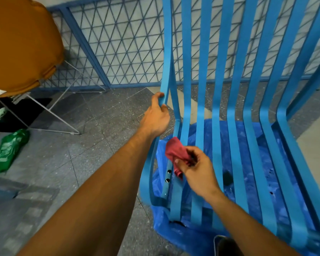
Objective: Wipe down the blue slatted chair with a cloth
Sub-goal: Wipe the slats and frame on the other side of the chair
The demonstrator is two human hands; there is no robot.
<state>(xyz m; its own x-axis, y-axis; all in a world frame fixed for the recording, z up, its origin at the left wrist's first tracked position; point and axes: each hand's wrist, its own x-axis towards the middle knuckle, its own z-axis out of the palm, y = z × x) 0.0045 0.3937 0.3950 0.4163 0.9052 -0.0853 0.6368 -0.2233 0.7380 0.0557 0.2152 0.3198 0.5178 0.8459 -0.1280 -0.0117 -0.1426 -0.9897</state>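
Observation:
The blue slatted chair fills the right half of the head view, its long slats curving from the back down into the seat. My left hand grips the chair's left outer frame slat where the back meets the seat. My right hand holds a bunched red cloth over the seat's leftmost slats, near the left edge. Whether the cloth touches the slats I cannot tell.
A blue plastic sheet lies under the chair on the grey speckled floor. A blue mesh fence runs behind. At left stand a mustard cushioned chair on a white wire frame and a green bag.

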